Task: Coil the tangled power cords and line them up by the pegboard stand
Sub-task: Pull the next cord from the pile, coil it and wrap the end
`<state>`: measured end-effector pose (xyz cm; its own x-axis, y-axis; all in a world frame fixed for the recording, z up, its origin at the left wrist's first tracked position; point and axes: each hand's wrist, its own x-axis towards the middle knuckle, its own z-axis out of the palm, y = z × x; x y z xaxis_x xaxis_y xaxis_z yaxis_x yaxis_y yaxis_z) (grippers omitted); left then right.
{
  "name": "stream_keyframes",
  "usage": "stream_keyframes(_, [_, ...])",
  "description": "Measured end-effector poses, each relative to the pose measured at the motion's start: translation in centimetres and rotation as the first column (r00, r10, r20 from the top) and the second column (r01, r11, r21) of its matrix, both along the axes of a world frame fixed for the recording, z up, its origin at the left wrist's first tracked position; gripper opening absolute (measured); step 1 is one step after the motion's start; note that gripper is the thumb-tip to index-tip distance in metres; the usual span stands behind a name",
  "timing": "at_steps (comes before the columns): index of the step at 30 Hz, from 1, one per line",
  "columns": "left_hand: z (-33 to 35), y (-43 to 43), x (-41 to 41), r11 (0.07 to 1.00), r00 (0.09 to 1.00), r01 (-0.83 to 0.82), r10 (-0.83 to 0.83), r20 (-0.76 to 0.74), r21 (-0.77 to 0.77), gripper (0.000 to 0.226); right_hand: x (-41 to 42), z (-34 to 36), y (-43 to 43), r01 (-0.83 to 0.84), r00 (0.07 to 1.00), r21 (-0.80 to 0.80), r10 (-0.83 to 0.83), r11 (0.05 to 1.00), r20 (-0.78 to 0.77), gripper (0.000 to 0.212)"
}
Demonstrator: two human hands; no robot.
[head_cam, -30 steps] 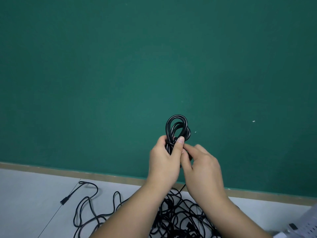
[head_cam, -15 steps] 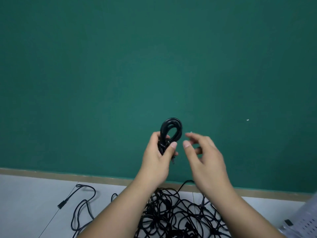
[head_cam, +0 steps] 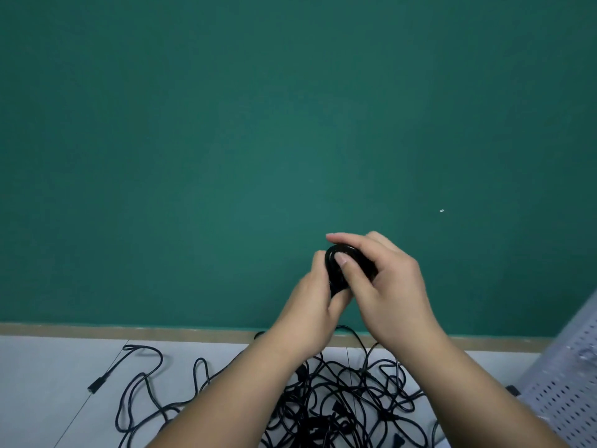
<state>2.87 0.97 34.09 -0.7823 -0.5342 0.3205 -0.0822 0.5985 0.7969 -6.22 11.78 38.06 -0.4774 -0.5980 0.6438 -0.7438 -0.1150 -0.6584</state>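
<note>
Below, arms [head_cam: 226, 402] partly cover tangled cords [head_cam: 319, 428]; pegboard stand [head_cam: 562, 392] rt.

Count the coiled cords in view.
1: the black coiled power cord gripped between the left hand and right hand, above the black tangled cord pile. More may lie off-frame by the white pegboard stand.

My left hand [head_cam: 310, 305] and right hand [head_cam: 387, 286] hide most of the coiled cord [head_cam: 333, 274]. The blurred pegboard stand [head_cam: 568, 383] runs off the right edge.
</note>
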Motion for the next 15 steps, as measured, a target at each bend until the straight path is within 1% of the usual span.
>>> stream_keyframes(2, [-0.1, -0.5, 0.3, 0.999, 0.999, -0.031, 0.031, -0.018, -0.041, 0.034, -0.3, 0.4, 0.2, 0.006, 0.993, 0.032, -0.002, 0.999, -0.114, 0.026])
stream_keyframes(3, [-0.2, -0.7, 0.5, 0.998, 0.999, -0.041, 0.039, -0.031, -0.057, 0.034, -0.5, 0.6, 0.3, 0.003, 0.995, 0.057, 0.003, 0.998, -0.104, 0.025])
stream_keyframes(4, [-0.3, -0.8, 0.8, 0.997, 0.999, -0.044, 0.042, -0.035, -0.066, 0.035, -0.7, 0.8, 0.3, -0.021, 1.000, 0.069, 0.021, 0.997, -0.003, 0.030])
stream_keyframes(5, [-0.3, -0.8, 0.9, 0.997, 0.999, -0.041, 0.039, -0.034, -0.065, 0.037, -0.6, 1.0, 0.3, -0.083, 0.979, 0.037, 0.074, 0.996, 0.187, 0.037])
stream_keyframes(6, [-0.4, -0.8, 1.0, 0.998, 0.999, -0.036, 0.034, -0.035, -0.056, 0.038, -0.5, 1.1, 0.2, -0.145, 0.916, -0.023, 0.143, 0.989, 0.374, 0.040])
stream_keyframes(7, [-0.4, -0.8, 0.9, 0.998, 0.999, -0.030, 0.029, -0.040, -0.048, 0.038, -0.1, 1.3, 0.1, -0.180, 0.840, -0.077, 0.194, 0.981, 0.506, 0.039])
stream_keyframes(9, [-0.3, -0.6, 0.7, 0.999, 0.998, -0.008, 0.006, -0.055, -0.033, 0.038, 0.6, 1.3, -0.3, -0.175, 0.749, -0.159, 0.237, 0.972, 0.619, 0.027])
stream_keyframes(11, [-0.3, -0.2, 0.4, 0.999, 0.998, 0.034, -0.035, -0.054, -0.017, 0.039, 0.9, 1.2, -0.6, -0.119, 0.706, -0.231, 0.246, 0.966, 0.664, 0.019])
stream_keyframes(12, [-0.3, 0.0, 0.2, 0.998, 0.997, 0.059, -0.059, -0.043, -0.008, 0.039, 0.7, 1.2, -0.6, -0.082, 0.718, -0.243, 0.226, 0.967, 0.658, 0.018])
stream_keyframes(14, [-0.6, 0.7, -0.2, 0.995, 0.995, 0.102, -0.102, -0.022, 0.005, 0.039, 0.1, 0.9, -0.6, -0.021, 0.790, -0.228, 0.156, 0.973, 0.593, 0.017])
stream_keyframes(15, [-0.8, 1.1, -0.4, 0.993, 0.993, 0.113, -0.113, -0.026, 0.015, 0.038, -0.2, 0.7, -0.6, -0.001, 0.839, -0.210, 0.115, 0.978, 0.531, 0.017])
